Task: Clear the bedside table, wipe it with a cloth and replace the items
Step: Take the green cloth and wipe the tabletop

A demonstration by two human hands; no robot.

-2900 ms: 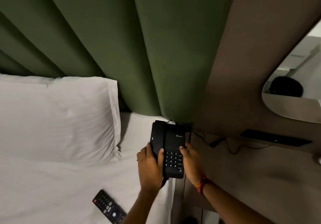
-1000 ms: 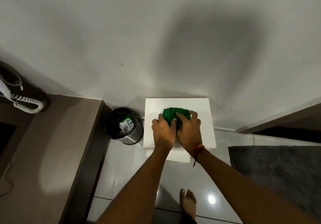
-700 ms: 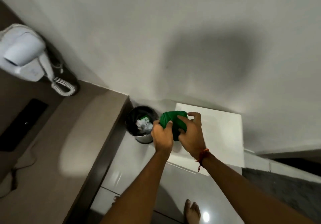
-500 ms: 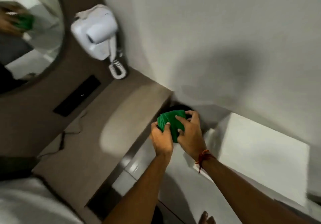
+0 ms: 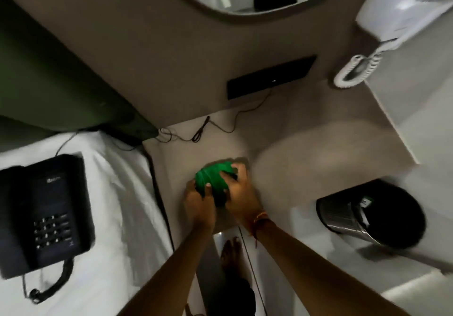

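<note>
A bunched green cloth [image 5: 212,177] rests on the front left part of the beige bedside table [image 5: 306,148]. My left hand [image 5: 199,199] grips its near left side and my right hand [image 5: 239,193] covers its right side, both pressing it onto the tabletop. The black telephone [image 5: 46,214] lies on the white bed sheet [image 5: 117,229] at the left, its cord trailing up to the wall.
A thin black cable [image 5: 208,129] lies along the back of the table below a black socket panel [image 5: 270,76]. A steel waste bin [image 5: 370,214] stands on the floor at the right. A white wall-mounted hair dryer [image 5: 402,13] hangs at upper right. My bare foot [image 5: 231,252] shows below.
I picked the green cloth off a white surface by the bin, turned left with it in both hands, and brought it down onto the bedside table. The telephone now lies on the bed.
</note>
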